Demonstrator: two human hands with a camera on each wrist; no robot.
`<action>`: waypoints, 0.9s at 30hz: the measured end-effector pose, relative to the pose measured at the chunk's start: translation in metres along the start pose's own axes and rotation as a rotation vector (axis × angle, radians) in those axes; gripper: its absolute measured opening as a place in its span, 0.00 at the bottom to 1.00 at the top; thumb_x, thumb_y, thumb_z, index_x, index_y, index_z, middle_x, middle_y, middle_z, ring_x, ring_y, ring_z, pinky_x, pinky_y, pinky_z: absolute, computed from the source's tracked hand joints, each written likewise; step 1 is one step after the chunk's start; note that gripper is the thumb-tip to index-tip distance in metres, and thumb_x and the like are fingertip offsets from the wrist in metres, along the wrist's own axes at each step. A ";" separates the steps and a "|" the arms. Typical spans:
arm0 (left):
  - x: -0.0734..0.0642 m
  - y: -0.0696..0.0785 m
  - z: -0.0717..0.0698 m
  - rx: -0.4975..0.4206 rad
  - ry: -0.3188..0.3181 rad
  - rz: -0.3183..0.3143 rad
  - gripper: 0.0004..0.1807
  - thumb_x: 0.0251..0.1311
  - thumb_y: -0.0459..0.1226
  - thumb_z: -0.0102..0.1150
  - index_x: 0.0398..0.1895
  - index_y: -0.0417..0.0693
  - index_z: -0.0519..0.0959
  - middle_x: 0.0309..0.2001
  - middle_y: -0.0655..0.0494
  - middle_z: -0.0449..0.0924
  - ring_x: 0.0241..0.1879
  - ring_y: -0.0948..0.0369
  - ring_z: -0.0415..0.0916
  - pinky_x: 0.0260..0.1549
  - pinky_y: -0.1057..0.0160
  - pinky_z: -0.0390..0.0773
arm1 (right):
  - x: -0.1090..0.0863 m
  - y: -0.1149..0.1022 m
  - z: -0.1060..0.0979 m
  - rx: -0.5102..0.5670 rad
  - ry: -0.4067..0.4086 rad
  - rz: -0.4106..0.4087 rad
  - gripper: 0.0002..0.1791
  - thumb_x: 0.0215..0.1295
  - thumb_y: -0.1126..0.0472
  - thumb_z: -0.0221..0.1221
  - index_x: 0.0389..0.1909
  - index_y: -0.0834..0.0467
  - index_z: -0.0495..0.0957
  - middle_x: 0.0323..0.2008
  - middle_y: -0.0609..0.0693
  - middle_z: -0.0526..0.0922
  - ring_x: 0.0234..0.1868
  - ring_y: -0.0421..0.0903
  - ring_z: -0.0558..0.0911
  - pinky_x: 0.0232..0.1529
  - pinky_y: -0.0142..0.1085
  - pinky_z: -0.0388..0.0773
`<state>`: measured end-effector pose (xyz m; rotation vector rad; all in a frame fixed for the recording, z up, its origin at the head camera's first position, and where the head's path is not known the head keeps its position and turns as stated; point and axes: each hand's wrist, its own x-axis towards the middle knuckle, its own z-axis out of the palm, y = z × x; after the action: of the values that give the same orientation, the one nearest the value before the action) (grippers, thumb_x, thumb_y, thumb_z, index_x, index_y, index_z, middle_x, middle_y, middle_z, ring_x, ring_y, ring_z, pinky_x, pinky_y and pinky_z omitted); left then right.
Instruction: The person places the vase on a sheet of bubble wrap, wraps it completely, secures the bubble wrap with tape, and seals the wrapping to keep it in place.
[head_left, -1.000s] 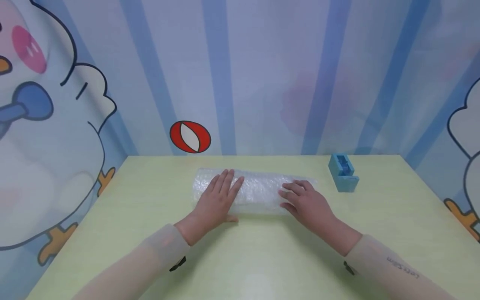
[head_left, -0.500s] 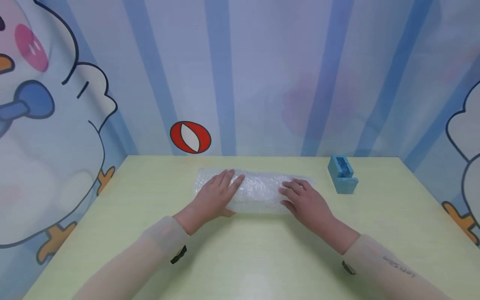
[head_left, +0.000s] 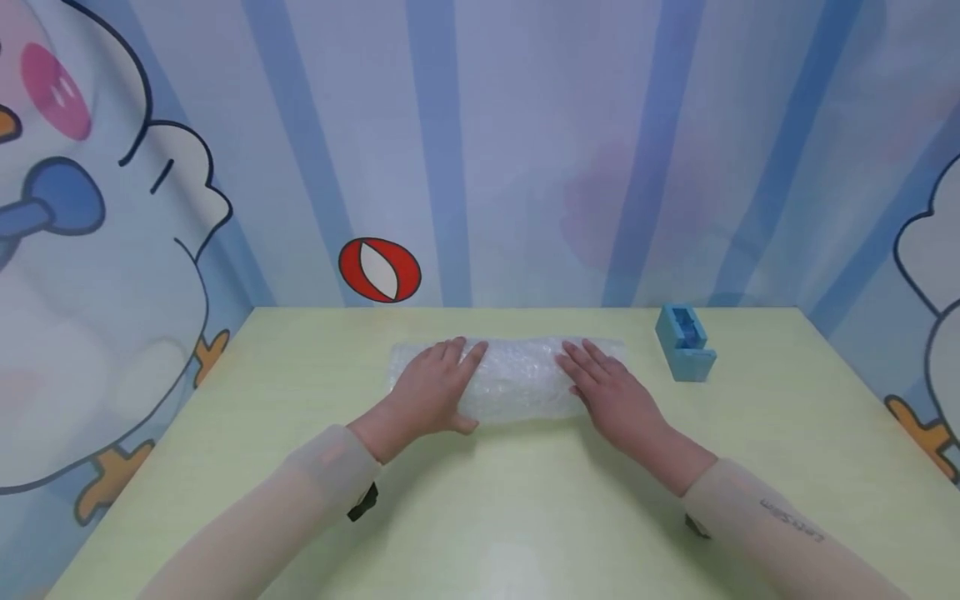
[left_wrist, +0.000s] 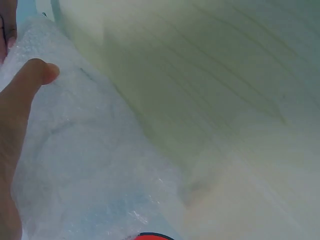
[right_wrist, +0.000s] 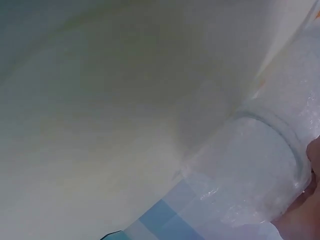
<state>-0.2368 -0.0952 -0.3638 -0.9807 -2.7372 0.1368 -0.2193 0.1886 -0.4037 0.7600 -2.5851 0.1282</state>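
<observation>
A bundle of clear bubble wrap [head_left: 521, 379] lies crosswise on the table. Through the wrap, the right wrist view shows a rounded, ring-like edge, though what is inside cannot be made out. My left hand [head_left: 431, 387] rests on the left part of the bundle, fingers extended over its top and thumb apart along the near side. In the left wrist view that thumb [left_wrist: 32, 80] lies over the wrap. On the right part of the bundle, my right hand [head_left: 618, 396] presses with its fingers fairly straight and close together; its thumb is mostly hidden.
A blue tape dispenser [head_left: 685, 343] stands on the pale yellow-green table [head_left: 510, 508], right of the bundle. Behind the table's far edge rises a blue striped backdrop [head_left: 517, 158] with cartoon prints.
My right fingers have straightened and slid slightly forward over the bundle, whose right end has shifted a little away from me. My left hand has barely moved.
</observation>
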 end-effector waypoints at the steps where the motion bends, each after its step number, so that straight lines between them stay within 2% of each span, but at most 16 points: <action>1: 0.000 0.001 0.000 -0.001 -0.003 -0.005 0.55 0.48 0.58 0.77 0.75 0.40 0.64 0.66 0.35 0.74 0.64 0.42 0.76 0.64 0.46 0.79 | 0.000 0.000 0.000 0.003 -0.004 0.003 0.26 0.71 0.65 0.59 0.68 0.65 0.73 0.70 0.62 0.75 0.72 0.62 0.73 0.67 0.54 0.76; 8: 0.001 0.010 -0.001 -0.025 -0.022 -0.055 0.55 0.49 0.58 0.76 0.75 0.40 0.63 0.66 0.34 0.74 0.62 0.41 0.76 0.64 0.45 0.78 | 0.004 0.004 0.001 0.084 -0.021 0.024 0.27 0.71 0.68 0.58 0.70 0.65 0.70 0.72 0.64 0.72 0.73 0.65 0.71 0.68 0.54 0.75; 11: 0.001 0.014 -0.001 -0.033 -0.033 -0.077 0.55 0.50 0.58 0.75 0.76 0.40 0.62 0.66 0.34 0.73 0.61 0.41 0.75 0.66 0.44 0.77 | 0.007 0.004 0.000 0.132 -0.039 0.054 0.27 0.72 0.68 0.57 0.71 0.64 0.69 0.73 0.64 0.70 0.74 0.65 0.69 0.65 0.53 0.77; 14: 0.000 0.016 -0.001 -0.032 -0.026 -0.094 0.55 0.50 0.58 0.74 0.76 0.40 0.62 0.65 0.34 0.73 0.61 0.41 0.75 0.65 0.44 0.77 | 0.010 0.003 -0.002 0.159 -0.056 0.081 0.28 0.73 0.68 0.57 0.72 0.63 0.69 0.74 0.63 0.69 0.75 0.65 0.68 0.56 0.51 0.83; 16: -0.001 0.018 -0.002 -0.042 -0.018 -0.107 0.54 0.50 0.57 0.74 0.75 0.39 0.63 0.65 0.34 0.73 0.60 0.41 0.76 0.64 0.45 0.78 | 0.012 0.003 -0.003 0.173 -0.068 0.096 0.27 0.73 0.68 0.56 0.72 0.62 0.69 0.75 0.63 0.68 0.75 0.65 0.68 0.46 0.46 0.85; 18: 0.000 0.021 -0.002 -0.057 -0.013 -0.122 0.54 0.50 0.57 0.75 0.75 0.38 0.63 0.64 0.33 0.73 0.59 0.41 0.76 0.63 0.45 0.79 | 0.015 0.005 -0.004 0.180 -0.080 0.104 0.28 0.73 0.68 0.56 0.72 0.62 0.69 0.75 0.63 0.68 0.75 0.65 0.68 0.36 0.42 0.84; 21: 0.001 0.026 -0.003 -0.061 -0.017 -0.153 0.55 0.50 0.57 0.75 0.75 0.39 0.63 0.63 0.32 0.74 0.57 0.41 0.76 0.59 0.47 0.81 | 0.020 0.008 -0.004 0.193 -0.099 0.110 0.28 0.73 0.68 0.56 0.73 0.61 0.69 0.75 0.63 0.67 0.74 0.65 0.69 0.29 0.39 0.79; 24: 0.003 0.030 -0.005 -0.043 -0.031 -0.177 0.55 0.50 0.59 0.74 0.76 0.40 0.62 0.61 0.33 0.75 0.53 0.43 0.77 0.54 0.50 0.84 | 0.025 0.012 -0.004 0.210 -0.122 0.114 0.28 0.73 0.68 0.56 0.73 0.61 0.68 0.76 0.63 0.66 0.74 0.65 0.69 0.31 0.41 0.81; 27: 0.003 0.035 -0.007 -0.017 -0.030 -0.187 0.55 0.50 0.61 0.73 0.76 0.41 0.63 0.56 0.34 0.76 0.48 0.46 0.77 0.49 0.53 0.85 | 0.029 0.014 -0.002 0.210 -0.140 0.122 0.30 0.74 0.68 0.55 0.75 0.62 0.64 0.77 0.63 0.64 0.75 0.64 0.68 0.40 0.45 0.84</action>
<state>-0.2165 -0.0663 -0.3623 -0.7266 -2.8443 0.0966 -0.2477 0.1867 -0.3888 0.7063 -2.7826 0.4031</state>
